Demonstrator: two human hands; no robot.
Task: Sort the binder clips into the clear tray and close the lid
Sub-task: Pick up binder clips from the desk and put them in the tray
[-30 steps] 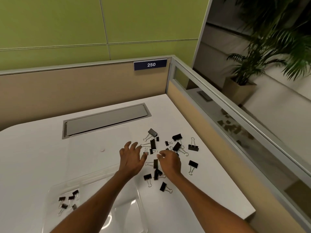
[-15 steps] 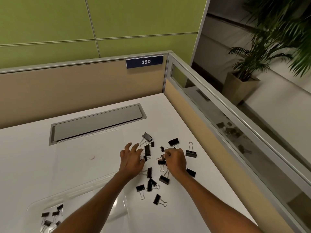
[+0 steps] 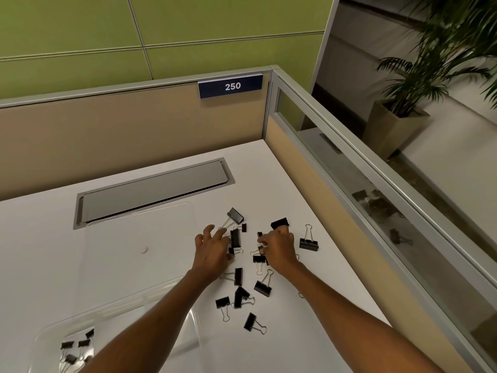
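Fingers (image 3: 208, 230) of the left hand (image 3: 212, 254) are spread and lightly bent over the scatter of binder clips (image 3: 238, 275), their tips just beside one black clip, with nothing plainly held. Fingers (image 3: 265, 241) of the right hand (image 3: 279, 247) are curled under, knuckles up, over the same scatter, and I cannot tell whether they pinch a clip because the hand hides it. Most clips lie loose on the white table (image 3: 40, 251), toward its right edge and about midway between far and near. A few clips (image 3: 76, 345) already sit in the clear tray (image 3: 188, 327) by the near edge, left of the arms, and its lid (image 3: 161, 224) lies open and flat on the table behind it. The step looks like gathering. It should go best if each clip is taken by its black body, not the wire handles, which swing. Several can be closed into a palm before carrying, and the outliers nearest the right edge are better drawn inward first. The lid can wait until the last clip is in. The only legible writing is "250" in white on a dark blue plate (image 3: 231, 86) on the partition at the far right corner. No brand can be read on the clips or the tray.
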